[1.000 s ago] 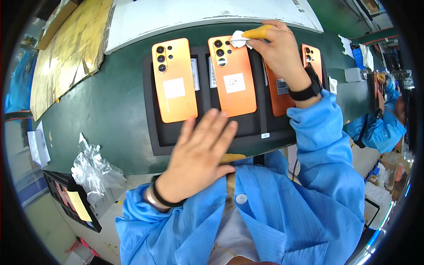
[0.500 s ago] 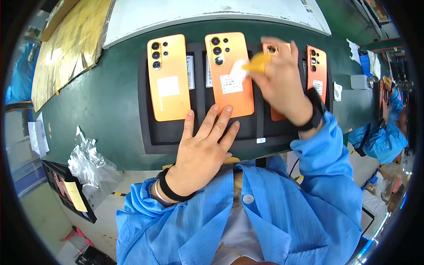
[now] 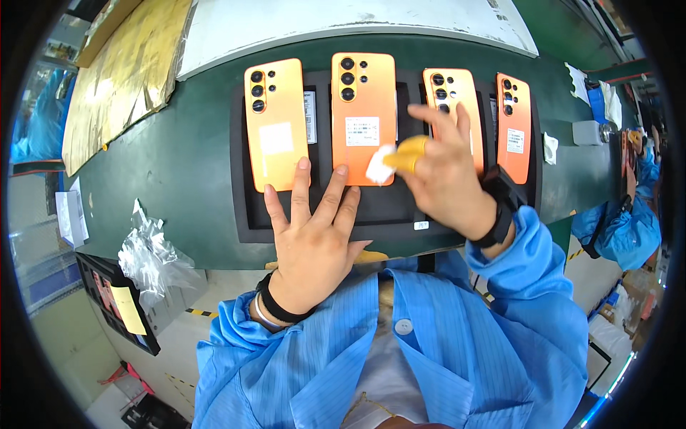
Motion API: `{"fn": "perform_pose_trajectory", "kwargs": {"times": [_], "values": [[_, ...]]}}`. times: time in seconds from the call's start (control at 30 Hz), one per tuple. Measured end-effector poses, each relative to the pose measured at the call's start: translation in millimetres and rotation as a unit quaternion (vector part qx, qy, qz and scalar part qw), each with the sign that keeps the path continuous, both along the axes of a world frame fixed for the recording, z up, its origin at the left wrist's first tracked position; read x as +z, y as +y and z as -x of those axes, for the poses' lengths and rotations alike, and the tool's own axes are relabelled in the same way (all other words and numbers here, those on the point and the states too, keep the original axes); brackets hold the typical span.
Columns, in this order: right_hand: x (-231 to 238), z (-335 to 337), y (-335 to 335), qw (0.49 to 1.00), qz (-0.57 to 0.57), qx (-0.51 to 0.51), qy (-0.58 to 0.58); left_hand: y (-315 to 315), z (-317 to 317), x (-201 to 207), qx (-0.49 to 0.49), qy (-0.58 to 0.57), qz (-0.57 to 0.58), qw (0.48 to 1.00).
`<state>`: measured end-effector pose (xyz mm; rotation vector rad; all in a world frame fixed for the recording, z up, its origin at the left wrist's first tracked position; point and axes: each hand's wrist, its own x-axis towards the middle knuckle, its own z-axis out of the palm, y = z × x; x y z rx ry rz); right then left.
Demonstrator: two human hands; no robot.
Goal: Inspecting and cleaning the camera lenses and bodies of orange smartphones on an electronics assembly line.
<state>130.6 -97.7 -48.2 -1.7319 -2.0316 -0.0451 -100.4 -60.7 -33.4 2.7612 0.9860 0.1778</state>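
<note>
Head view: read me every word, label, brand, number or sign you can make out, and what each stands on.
Nothing legible enough to quote.
Leftmost phone, washed-out sticker: no print visible.
Second phone, printed sticker: too small to read.
Rightmost phone, small sticker: too small.
Black tray, partly covered label: too small.
Same tray's near edge, white tag: too small and blurred.

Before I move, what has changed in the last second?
The right hand has moved the crumpled white cloth from the top down to the lower right corner of the second orange rectangular phone from the left, now lying straighter. The left hand has shifted left, farther onto the leftmost yellow-orange phone. The cloth stayed held; the black rectangular tray stayed put.
</note>
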Motion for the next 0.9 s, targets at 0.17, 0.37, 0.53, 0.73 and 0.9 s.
{"fn": "perform_pose_trajectory", "kwargs": {"times": [0.17, 0.37, 0.53, 0.73, 0.9], "values": [[0, 15, -23, 0.996, 0.023, 0.017, 0.084, 1, -3, 0, -0.015, -0.008, -0.003, 1.000], [26, -42, -42, 0.980, -0.034, -0.090, 0.176, -12, -5, 6, -0.021, -0.009, 0.020, 1.000], [25, -136, -20, 0.978, -0.089, -0.177, 0.063, -26, -46, 10, -0.224, -0.072, 0.061, 0.970], [4, -136, 35, 0.985, -0.083, -0.152, -0.003, -40, -94, -18, -0.237, -0.068, 0.007, 0.969], [1, -128, 11, 0.988, -0.046, -0.143, -0.016, -42, -92, -15, -0.194, -0.070, 0.014, 0.978]]}}
